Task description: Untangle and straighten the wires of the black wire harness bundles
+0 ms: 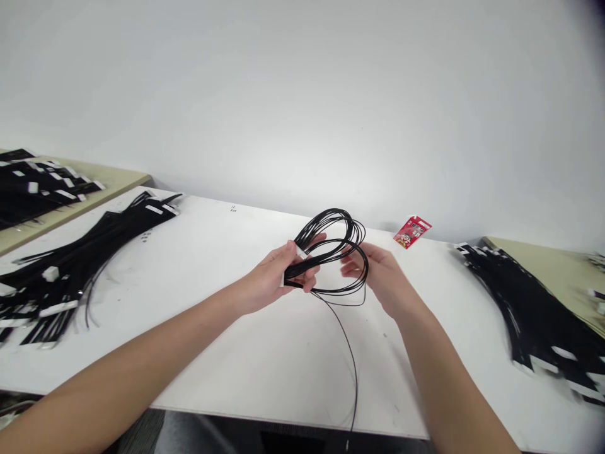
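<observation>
A coil of thin black cable (326,257) is held up above the white table, its several loops spreading to the right. My left hand (278,271) grips the coil's left end, thumb on top, where white connectors or tags (301,253) show. At the right side of the loops is my right hand (378,271), its fingers curled in at the strands and partly blurred; the thumb side is hard to see. One loose cable end (353,372) hangs from the coil down past the table's front edge, with a small pale tip.
On the left, a pile of black cables (118,233) with white connectors lies on the white table (227,353); more cables (33,189) lie on a beige surface behind. Another cable bundle (524,302) is at right. A red packet (412,232) sits near the wall.
</observation>
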Demonstrator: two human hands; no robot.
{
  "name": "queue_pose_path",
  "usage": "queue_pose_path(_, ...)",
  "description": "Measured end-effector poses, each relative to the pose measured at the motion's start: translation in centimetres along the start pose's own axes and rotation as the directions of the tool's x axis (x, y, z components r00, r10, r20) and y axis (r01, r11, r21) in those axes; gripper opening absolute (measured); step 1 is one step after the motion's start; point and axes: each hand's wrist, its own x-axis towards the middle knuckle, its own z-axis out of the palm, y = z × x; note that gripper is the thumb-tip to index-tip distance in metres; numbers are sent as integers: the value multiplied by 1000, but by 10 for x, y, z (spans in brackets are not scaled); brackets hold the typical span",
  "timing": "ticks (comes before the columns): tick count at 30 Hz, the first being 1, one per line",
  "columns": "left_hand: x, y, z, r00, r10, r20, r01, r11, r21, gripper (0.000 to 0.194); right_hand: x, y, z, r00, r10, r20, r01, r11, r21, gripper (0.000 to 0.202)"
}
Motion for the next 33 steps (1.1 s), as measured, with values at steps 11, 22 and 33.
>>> queue_pose_path(11,-1,-1,-1,998,56,26,-55,997,-48,60,-10,10,14,819,188,542,40,924,-381,35)
queue_pose_path(22,-2,-3,-3,998,1,56,3,998,-70,55,-19,-17,-6,911,35,411,113,937,-330,17)
queue_pose_path(33,-3,0,-3,995,-99,18,100,995,-22,53,-22,-22,-27,953,-77,293,71,997,30,8)
